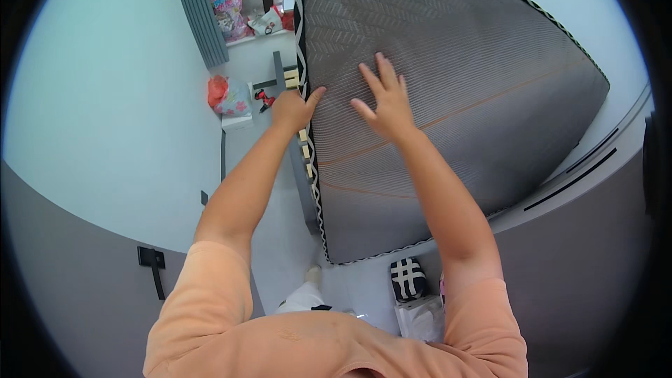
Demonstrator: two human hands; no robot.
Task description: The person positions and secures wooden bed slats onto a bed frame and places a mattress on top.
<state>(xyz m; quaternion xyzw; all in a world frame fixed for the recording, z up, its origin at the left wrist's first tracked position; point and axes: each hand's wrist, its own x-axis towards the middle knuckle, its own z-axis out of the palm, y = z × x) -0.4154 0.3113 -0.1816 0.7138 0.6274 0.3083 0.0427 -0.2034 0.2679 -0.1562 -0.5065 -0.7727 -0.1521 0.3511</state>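
A large grey-brown mattress [448, 112] with piped, black-and-white edging fills the middle and right of the view, its left edge beside a grey bed frame [305, 196]; whether it lies flat or tilted is hard to tell. A pleated grey curtain [199, 14] hangs at upper left, above a flowered bag [234, 101] with an orange-red top. The left grip [294, 110] is closed around the mattress's left edge, thumb over the top and fingers hidden on the outer side. The right grip [387, 101] is spread, palm toward the cover, near the left one. Beyond the left wrist is a red-and-black drill [264, 100]; pale slat ends [302, 136] peek out along the edging.
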